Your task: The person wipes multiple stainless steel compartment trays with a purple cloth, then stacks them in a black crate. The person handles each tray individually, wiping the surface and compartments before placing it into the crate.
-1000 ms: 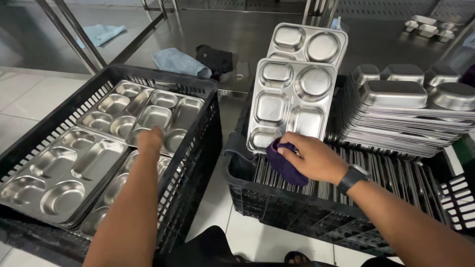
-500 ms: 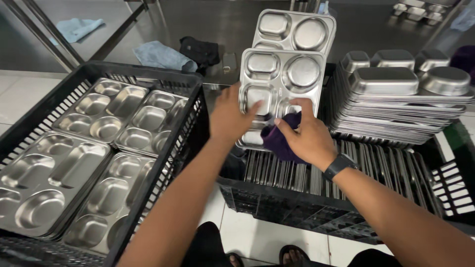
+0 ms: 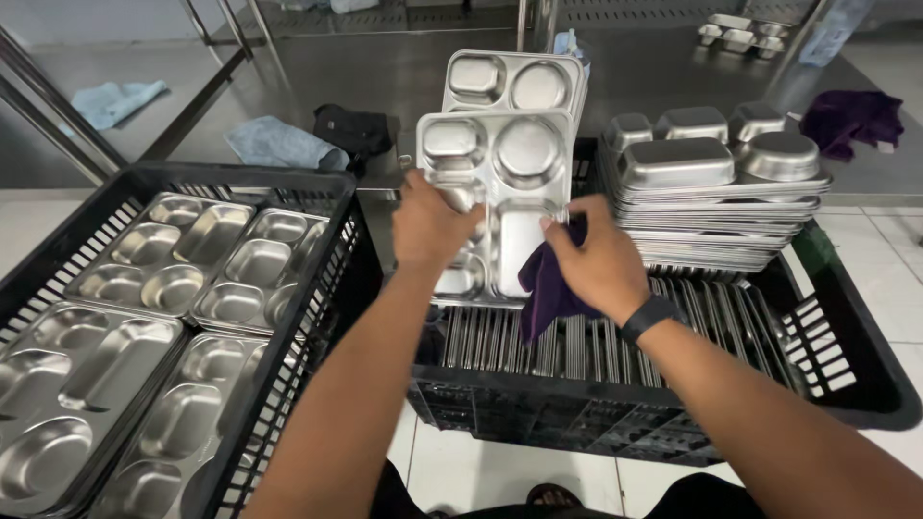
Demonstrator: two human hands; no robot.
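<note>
My left hand (image 3: 428,226) grips the left edge of a steel compartment tray (image 3: 505,163) that stands upright above the right crate. My right hand (image 3: 601,264) presses a purple cloth (image 3: 543,288) against the tray's lower right part. A second upright tray (image 3: 510,82) stands just behind the first. Under both hands, many trays stand on edge in the black crate (image 3: 673,423).
A tall stack of face-down trays (image 3: 716,207) lies at the right of that crate. A black crate (image 3: 279,183) on the left holds several trays lying face up (image 3: 144,279). Blue cloths (image 3: 274,142), a black item (image 3: 354,125) and another purple cloth (image 3: 851,117) lie on the steel surface behind.
My left hand left the left crate and took hold of the upright tray's left edge. My right hand rose with the purple cloth onto the tray's face.
</note>
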